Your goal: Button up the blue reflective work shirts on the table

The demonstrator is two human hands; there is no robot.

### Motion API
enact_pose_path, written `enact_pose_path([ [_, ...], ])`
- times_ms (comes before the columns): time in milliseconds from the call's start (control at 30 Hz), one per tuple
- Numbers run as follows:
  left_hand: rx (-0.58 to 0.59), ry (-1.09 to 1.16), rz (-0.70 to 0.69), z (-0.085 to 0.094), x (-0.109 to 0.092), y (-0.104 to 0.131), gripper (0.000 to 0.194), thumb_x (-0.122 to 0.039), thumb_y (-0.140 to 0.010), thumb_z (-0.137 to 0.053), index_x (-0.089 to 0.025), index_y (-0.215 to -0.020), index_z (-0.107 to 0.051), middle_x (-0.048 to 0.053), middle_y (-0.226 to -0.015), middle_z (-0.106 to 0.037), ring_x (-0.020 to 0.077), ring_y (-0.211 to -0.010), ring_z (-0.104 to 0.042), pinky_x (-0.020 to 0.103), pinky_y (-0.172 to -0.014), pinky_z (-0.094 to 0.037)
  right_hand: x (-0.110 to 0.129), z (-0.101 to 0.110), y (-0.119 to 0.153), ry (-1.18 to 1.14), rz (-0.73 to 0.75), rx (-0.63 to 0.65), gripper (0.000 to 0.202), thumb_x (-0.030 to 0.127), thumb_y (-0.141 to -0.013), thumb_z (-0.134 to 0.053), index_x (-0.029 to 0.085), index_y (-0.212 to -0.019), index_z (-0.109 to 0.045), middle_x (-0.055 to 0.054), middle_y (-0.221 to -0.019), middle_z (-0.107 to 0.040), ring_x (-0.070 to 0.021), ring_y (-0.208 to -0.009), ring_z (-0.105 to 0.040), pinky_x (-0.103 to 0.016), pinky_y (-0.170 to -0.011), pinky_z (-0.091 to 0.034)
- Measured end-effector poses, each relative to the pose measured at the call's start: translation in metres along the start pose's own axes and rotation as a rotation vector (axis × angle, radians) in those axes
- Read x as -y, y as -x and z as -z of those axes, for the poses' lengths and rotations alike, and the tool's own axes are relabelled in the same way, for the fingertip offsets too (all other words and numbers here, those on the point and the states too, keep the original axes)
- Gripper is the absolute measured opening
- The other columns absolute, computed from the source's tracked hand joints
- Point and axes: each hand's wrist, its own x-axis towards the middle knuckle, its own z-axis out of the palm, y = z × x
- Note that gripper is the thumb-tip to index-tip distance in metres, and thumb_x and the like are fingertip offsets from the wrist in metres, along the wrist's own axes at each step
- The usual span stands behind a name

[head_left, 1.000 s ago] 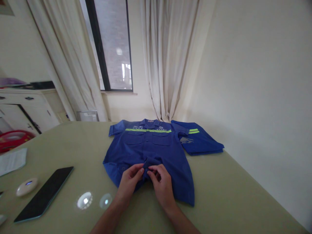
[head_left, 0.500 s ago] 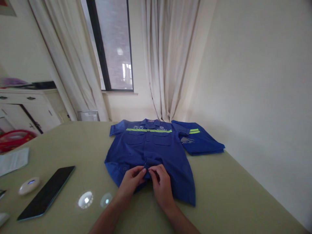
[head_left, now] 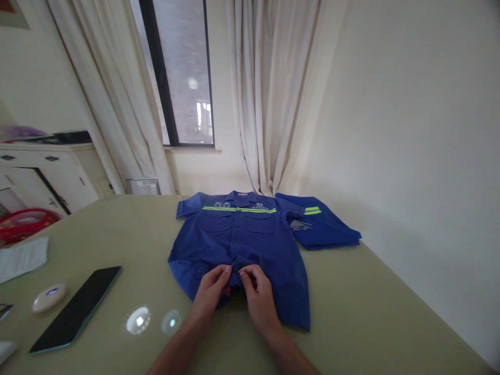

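Note:
A blue short-sleeved work shirt (head_left: 258, 245) lies front up on the table, its collar away from me and a yellow-green stripe across the chest. My left hand (head_left: 213, 286) pinches the shirt's front placket near the hem between thumb and fingers. Close beside it, my right hand (head_left: 255, 291) pinches the other side of the same placket. The cloth between them is bunched and lifted slightly. Any button there is too small or hidden to make out. The shirt's lower left side is folded up in a loose crease.
A folded blue garment (head_left: 328, 229) with a yellow-green stripe lies right of the shirt, partly under its sleeve. On the table's left are a dark phone or tablet (head_left: 76, 310), a pale oval device (head_left: 49, 298) and a paper sheet (head_left: 23, 259). A wall borders the right.
My hands have drawn slightly apart at the placket, both still pinching the cloth. The shirt's lower right hem has shifted a little to the left.

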Motion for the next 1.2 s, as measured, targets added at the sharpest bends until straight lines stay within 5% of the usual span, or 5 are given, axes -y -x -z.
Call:
enact_pose_path([
  [133, 0.006, 0.074, 0.012, 0.005, 0.003, -0.004, 0.056, -0.067, -0.070, -0.077, -0.017, -0.094, -0.073, -0.001, -0.068, -0.064, 0.0106, -0.058, -0.054, 0.022, -0.056, -0.043, -0.004, -0.001, -0.001, -0.045, -0.060, -0.006, 0.027, 0.043, -0.095, -0.057, 0.020, -0.088, -0.068, -0.003, -0.082, -0.067, -0.0192, -0.076, -0.060, -0.027, -0.069, -0.046],
  [333, 0.096, -0.269, -0.182, 0.004, -0.004, 0.003, 0.038, -0.041, -0.077, -0.076, -0.020, -0.107, -0.071, 0.001, -0.086, -0.071, 0.0174, -0.078, -0.063, 0.028, -0.074, -0.050, -0.004, 0.001, -0.002, -0.060, -0.091, -0.001, 0.027, 0.044, -0.092, -0.060, 0.019, -0.086, -0.069, -0.003, -0.080, -0.069, -0.0197, -0.077, -0.062, -0.028, -0.070, -0.046],
  [667, -0.072, -0.522, -0.355, 0.006, -0.001, 0.006, 0.024, -0.035, -0.082, -0.065, -0.022, -0.099, -0.075, 0.004, -0.091, -0.076, 0.0228, -0.087, -0.068, 0.034, -0.083, -0.054, -0.002, 0.006, -0.005, -0.070, -0.082, 0.046, 0.032, 0.048, -0.090, -0.065, 0.019, -0.080, -0.072, -0.002, -0.074, -0.067, -0.0171, -0.070, -0.058, -0.026, -0.064, -0.043],
  [933, -0.031, -0.359, -0.238, 0.004, -0.009, 0.003, 0.048, -0.062, -0.086, -0.058, -0.019, -0.094, -0.078, 0.006, -0.091, -0.077, 0.0266, -0.100, -0.068, 0.034, -0.090, -0.055, 0.002, 0.006, 0.000, 0.051, 0.057, 0.120, 0.017, 0.028, -0.084, -0.071, 0.022, -0.099, -0.077, -0.002, -0.090, -0.069, -0.0143, -0.069, -0.059, -0.024, -0.062, -0.045],
  [1200, -0.025, -0.222, -0.140, 0.006, -0.010, 0.001, 0.056, -0.062, -0.075, -0.071, -0.020, -0.110, -0.075, 0.007, -0.098, -0.075, 0.0231, -0.088, -0.067, 0.032, -0.077, -0.057, 0.006, 0.007, 0.002, 0.176, 0.112, 0.026, 0.012, 0.029, -0.091, -0.066, 0.023, -0.097, -0.075, -0.003, -0.091, -0.068, -0.0158, -0.071, -0.060, -0.026, -0.064, -0.047],
])
